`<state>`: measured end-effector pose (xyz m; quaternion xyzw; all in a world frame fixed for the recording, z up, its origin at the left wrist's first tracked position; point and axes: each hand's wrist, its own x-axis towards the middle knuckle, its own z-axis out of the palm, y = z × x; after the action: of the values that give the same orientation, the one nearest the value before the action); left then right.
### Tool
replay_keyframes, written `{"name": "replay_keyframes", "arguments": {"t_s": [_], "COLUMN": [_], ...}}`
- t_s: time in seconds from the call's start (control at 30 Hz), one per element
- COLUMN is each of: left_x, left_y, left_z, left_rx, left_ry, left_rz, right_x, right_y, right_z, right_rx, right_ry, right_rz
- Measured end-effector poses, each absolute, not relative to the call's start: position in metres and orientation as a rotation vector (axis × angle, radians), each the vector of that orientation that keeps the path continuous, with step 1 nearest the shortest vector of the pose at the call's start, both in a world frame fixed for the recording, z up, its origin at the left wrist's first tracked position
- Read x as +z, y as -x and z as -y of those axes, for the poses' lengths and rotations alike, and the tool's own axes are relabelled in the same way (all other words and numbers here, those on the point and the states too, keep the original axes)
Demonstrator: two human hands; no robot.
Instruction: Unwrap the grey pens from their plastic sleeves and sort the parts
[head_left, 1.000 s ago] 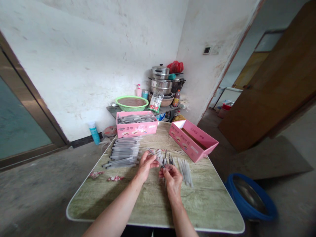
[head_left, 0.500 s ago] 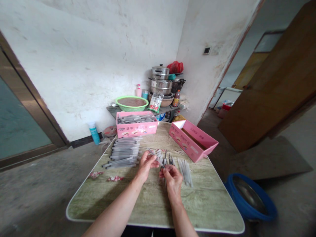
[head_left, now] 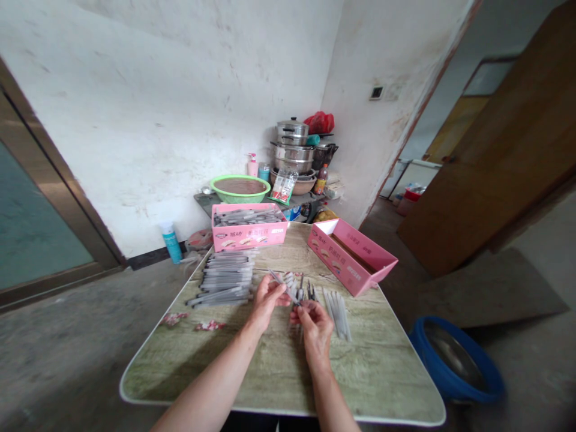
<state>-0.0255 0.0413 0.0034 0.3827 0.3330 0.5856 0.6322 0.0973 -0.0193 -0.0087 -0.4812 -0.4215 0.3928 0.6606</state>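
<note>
Between my two hands, over the middle of the table, a slim translucent grey pen [head_left: 291,294] slants down to the right. My left hand [head_left: 266,301] is closed on its upper part, thumb against fingers. The fingertips of my right hand [head_left: 314,327] pinch its lower, dark end. Just beyond the right hand lie several dark-tipped pen parts [head_left: 311,291], partly hidden by it. Right of that hand is a row of translucent grey tubes [head_left: 338,315]. To the left of my left hand lies a wide pile of grey pens with dark ends [head_left: 228,277].
A pink box [head_left: 249,235] full of pens stands at the table's back left. Another pink box [head_left: 351,255], lidless, sits tilted at the right edge. Behind are a green basin [head_left: 239,197] and stacked steel pots [head_left: 293,157]. A blue tub [head_left: 490,384] stands on the floor at right.
</note>
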Motion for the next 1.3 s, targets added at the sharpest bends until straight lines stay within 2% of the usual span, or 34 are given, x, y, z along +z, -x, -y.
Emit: {"name": "replay_keyframes", "arguments": {"t_s": [0.6,1.3], "left_x": [0.0029,-0.0023], "left_y": [0.0248,0.0256], "left_z": [-0.0401,-0.0423], "left_rx": [1.324,1.322], "left_ry": [-0.9,-0.913], "left_rz": [-0.747,-0.748], "right_x": [-0.0005,-0.0015], "right_y": [-0.0963,-0.0964], "right_z": [0.0236,0.0252], "right_rx": [0.972,0.912], "right_ry": [1.135,1.225], "right_rz": [0.908,0.978]}}
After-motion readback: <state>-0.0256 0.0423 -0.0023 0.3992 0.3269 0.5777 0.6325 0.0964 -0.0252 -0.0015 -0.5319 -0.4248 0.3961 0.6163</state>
